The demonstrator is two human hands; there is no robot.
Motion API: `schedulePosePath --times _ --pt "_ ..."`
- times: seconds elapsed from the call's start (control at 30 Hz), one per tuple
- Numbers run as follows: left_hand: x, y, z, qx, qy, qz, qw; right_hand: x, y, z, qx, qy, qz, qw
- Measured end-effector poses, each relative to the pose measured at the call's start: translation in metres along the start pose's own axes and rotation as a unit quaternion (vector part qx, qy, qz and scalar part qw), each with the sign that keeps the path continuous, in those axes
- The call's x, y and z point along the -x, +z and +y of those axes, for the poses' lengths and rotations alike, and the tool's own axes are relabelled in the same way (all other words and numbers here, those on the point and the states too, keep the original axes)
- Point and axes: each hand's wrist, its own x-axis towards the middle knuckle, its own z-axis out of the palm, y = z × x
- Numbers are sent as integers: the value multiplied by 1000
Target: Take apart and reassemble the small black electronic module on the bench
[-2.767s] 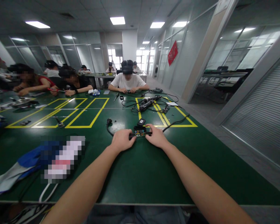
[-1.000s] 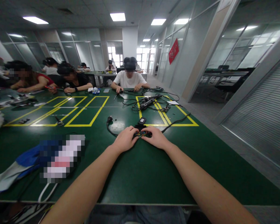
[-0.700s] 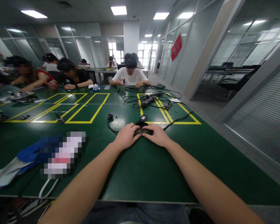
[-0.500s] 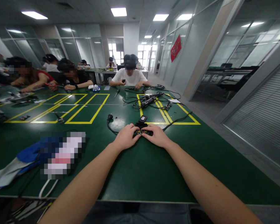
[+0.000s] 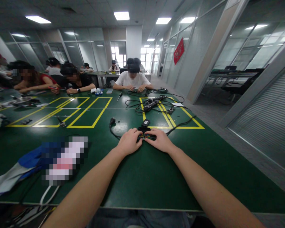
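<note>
Head view: a small circuit board (image 5: 146, 136) with coloured parts lies on the green desk (image 5: 142, 177), clamped from both ends. The left hand (image 5: 129, 142) curls its fingers onto the board's left end, and the right hand (image 5: 160, 140) closes on its right end. Just beyond the board sits a black adapter block (image 5: 146, 123). To the board's left a black plug cable (image 5: 112, 121) loops over the desk. Farther beyond the board a tangle of cables (image 5: 152, 104) lies across yellow tape lines (image 5: 187, 128). Well left of the board lies a blue and white packet (image 5: 61, 158). Far beyond the board, a person in a white shirt (image 5: 132, 80) sits with both hands on the desk.
</note>
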Motion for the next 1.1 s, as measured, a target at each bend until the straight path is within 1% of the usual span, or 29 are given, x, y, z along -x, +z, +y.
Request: schedulePosePath --times 0.3,0.47,0.67,0.87,1.1 --pt "-1 -2 -1 -26 26 -7 999 0 1 1 0 -5 7 1000" --pt "1 -3 -3 -20 45 -6 999 0 -1 0 -7 4 -4 1000" --pt "1 -4 0 -28 39 -8 999 0 -2 0 -5 2 -5 1000" --pt "0 -3 2 -11 32 -17 999 0 0 0 -2 -7 -11 1000" --pt "-1 -5 3 -44 37 -31 998 1 0 2 9 -22 -10 1000"
